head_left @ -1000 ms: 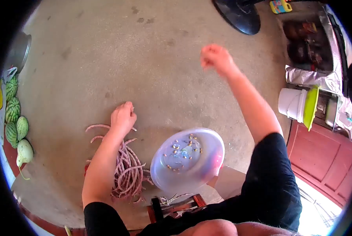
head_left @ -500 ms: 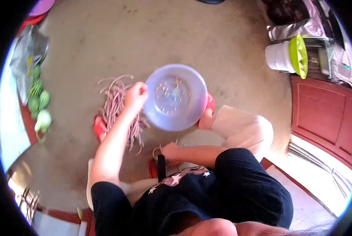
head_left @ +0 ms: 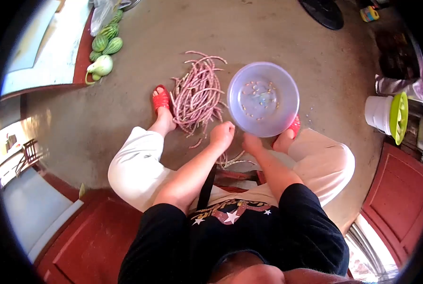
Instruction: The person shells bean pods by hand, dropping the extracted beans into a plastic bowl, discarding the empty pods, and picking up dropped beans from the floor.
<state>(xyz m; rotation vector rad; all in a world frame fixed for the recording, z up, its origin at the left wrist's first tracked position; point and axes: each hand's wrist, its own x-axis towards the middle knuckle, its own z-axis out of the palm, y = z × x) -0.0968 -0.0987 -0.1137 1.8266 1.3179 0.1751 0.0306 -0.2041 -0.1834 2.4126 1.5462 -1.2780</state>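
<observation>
A heap of long reddish-purple bean pods [head_left: 197,94] lies on the floor between my feet. To its right stands a lilac plastic basin [head_left: 236,116], with scattered beans [head_left: 273,108] on its bottom. My left hand [head_left: 222,136] is closed, below the basin's left side and close to the heap. Just right of it, at the basin's near rim, my right hand [head_left: 252,143] is also closed. What the fingers of either hand hold is hidden. Pale, thin pods [head_left: 235,162] lie below my hands, between my legs.
Red sandals [head_left: 161,99] are on my feet, beside the heap and basin. Green striped melons [head_left: 110,32] and a pale gourd [head_left: 102,65] lie at the upper left. A white bucket [head_left: 378,112] with a lime-green basin [head_left: 399,118] stands at right.
My left hand has come from the basin's left rim down beside my right hand. The head view has shifted, so the basin and heap appear farther right.
</observation>
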